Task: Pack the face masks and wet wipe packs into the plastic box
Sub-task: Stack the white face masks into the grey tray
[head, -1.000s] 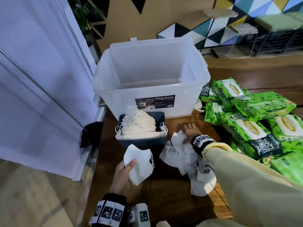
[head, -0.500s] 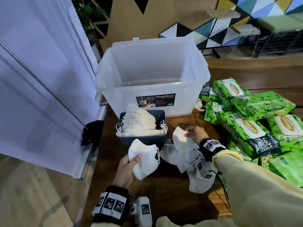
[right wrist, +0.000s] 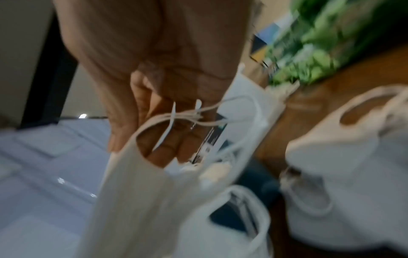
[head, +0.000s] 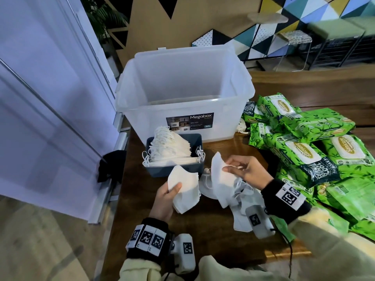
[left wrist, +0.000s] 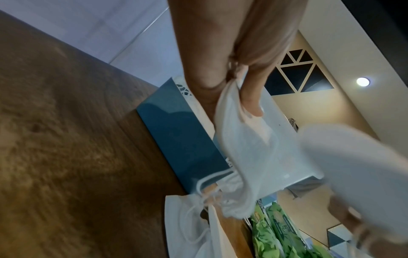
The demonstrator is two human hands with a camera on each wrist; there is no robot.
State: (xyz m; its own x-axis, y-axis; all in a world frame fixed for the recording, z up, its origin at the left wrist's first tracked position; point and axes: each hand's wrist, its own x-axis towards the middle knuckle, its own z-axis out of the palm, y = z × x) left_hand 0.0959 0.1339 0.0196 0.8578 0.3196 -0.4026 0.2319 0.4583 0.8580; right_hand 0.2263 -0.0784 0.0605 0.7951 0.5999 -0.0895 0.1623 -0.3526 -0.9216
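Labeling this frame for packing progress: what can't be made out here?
- Plastic box floor, head view: hidden behind its frosted front wall, so contents unknown.
- Wet wipe packs count, head view: overlapping, cut off at the right edge.
- Right hand grip on its mask, right wrist view: motion-blurred.
- Left hand mask count, left wrist view: layers indistinct.

One plastic box (head: 182, 110), one blue tray (head: 174, 169), two hand-held masks (head: 185, 189).

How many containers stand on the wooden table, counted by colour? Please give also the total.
Clear plastic box: 1
Dark blue bin, filled with white face masks: 1
Total: 2
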